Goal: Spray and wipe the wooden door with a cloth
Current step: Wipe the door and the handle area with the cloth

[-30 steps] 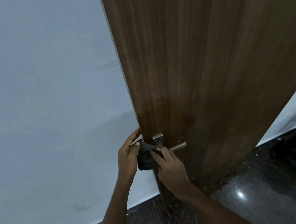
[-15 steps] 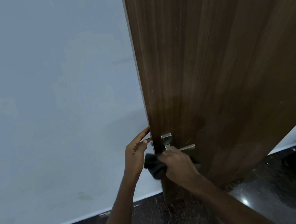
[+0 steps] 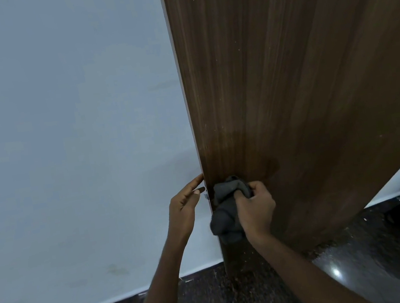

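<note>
We log two bare forearms, no sleeves; left hand (image 3: 185, 206) and right hand (image 3: 255, 208) ungloved, no rings, no watch.

I can read no text, label, brand, number or sign anywhere in my head view, neither on the wooden door (image 3: 287, 86) nor on the dark cloth (image 3: 225, 215).

**Door & cloth**

Wooden door (image 3: 287, 86) – dark brown, vertical grain, upright, darker damp-looking patch low near its left edge. Dark grey cloth (image 3: 224, 210) – bunched up, pressed vs. door face just below that patch.
</note>
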